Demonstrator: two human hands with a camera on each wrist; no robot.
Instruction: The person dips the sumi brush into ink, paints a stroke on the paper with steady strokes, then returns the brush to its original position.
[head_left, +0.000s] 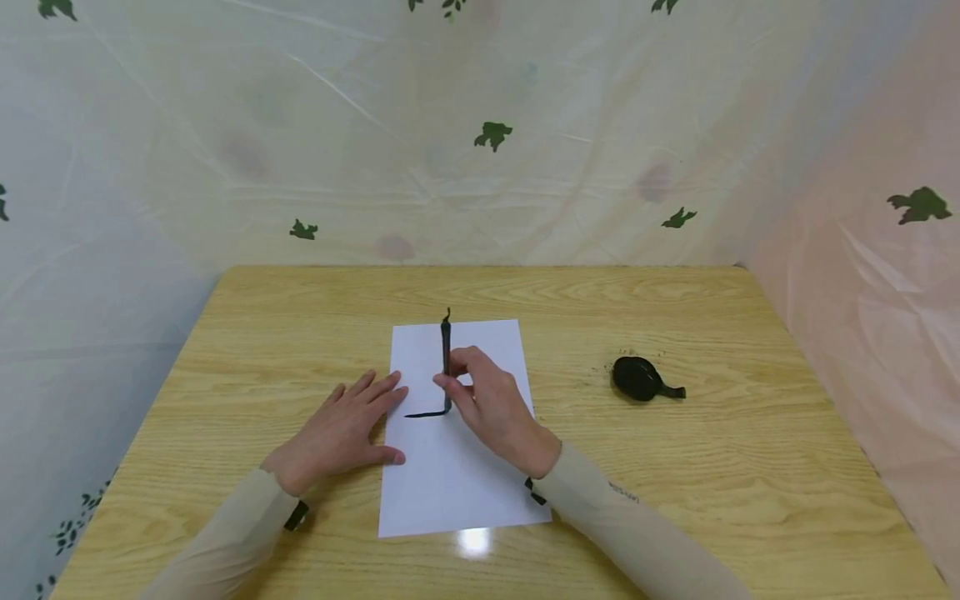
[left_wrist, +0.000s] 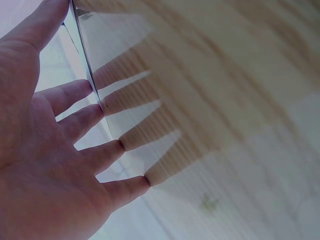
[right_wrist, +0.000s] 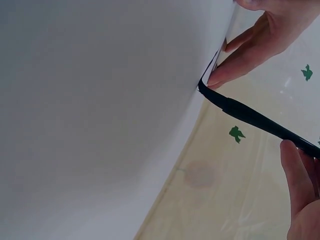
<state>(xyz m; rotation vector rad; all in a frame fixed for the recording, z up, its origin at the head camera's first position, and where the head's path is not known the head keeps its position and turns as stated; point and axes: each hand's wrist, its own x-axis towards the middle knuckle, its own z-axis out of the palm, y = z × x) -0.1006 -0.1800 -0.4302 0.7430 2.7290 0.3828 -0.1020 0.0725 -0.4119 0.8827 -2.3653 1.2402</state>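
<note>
My right hand (head_left: pixel 491 404) pinches a black calligraphy brush (head_left: pixel 446 346) between thumb and fingers, holding it nearly upright over a white sheet of paper (head_left: pixel 457 492). In the right wrist view the bent tip of the brush (right_wrist: pixel 250 116) presses on the paper. A black ink stroke (head_left: pixel 423 414) runs across the sheet from the left up to the brush tip. My left hand (head_left: pixel 341 429) lies flat with fingers spread, its fingertips on the left edge of the paper. The left wrist view shows the palm side of these straight fingers (left_wrist: pixel 102 155) against the tabletop.
A black spoon-shaped ink dish (head_left: pixel 637 379) with a short handle sits right of the paper, with small dark specks beside it. The wooden table (head_left: pixel 300 308) is enclosed by pale sheeting (head_left: pixel 375 125) with green leaf-like shapes at the back and sides.
</note>
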